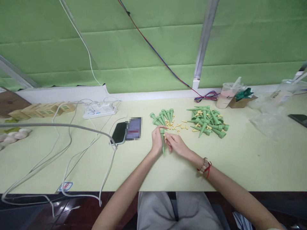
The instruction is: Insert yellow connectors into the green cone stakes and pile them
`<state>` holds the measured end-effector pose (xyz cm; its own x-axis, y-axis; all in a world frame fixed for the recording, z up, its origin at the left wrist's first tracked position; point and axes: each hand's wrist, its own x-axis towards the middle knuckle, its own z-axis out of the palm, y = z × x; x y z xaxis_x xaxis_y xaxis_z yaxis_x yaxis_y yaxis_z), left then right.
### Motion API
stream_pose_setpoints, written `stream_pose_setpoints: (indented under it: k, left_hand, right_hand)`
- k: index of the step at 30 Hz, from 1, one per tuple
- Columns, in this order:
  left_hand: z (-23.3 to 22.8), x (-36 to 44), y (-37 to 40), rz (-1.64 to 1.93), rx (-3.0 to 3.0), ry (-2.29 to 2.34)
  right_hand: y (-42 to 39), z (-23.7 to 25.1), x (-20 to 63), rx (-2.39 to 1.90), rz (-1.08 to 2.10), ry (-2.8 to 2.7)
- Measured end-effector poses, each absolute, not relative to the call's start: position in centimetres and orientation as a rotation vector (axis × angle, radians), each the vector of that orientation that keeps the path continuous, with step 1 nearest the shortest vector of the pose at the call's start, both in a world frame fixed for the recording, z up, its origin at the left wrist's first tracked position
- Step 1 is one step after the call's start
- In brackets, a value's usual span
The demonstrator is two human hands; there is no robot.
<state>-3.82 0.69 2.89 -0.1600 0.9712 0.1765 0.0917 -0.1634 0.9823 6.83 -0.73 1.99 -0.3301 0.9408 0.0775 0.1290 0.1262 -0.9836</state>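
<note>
Between my hands is a green plastic spike, its tip pointing down toward me. My left hand is closed round its wide end. My right hand pinches a small yellow valve piece against the spike's side; the fingers partly hide it. Just beyond my hands lie loose yellow valve pieces. Several green spikes are laid side by side behind them. To the right is a larger heap of green spikes, with yellow pieces among them.
A phone and a pixelated card-like item lie left of my hands. White cables loop across the table's left side from a power strip. A drink cup and plastic bag stand at the right.
</note>
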Motion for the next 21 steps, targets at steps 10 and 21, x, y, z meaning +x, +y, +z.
stream_pose_setpoints:
  k: [10,21]
  left_hand:
    - [2.6,-3.7,1.5,1.169,0.987,1.312]
    - [1.1,-4.0,0.6,1.245,1.550,1.382]
  right_hand:
    - [0.4,1.9,9.3,-1.050,0.461,-2.135]
    - [0.9,1.0,8.4,-1.154,1.530,-1.669]
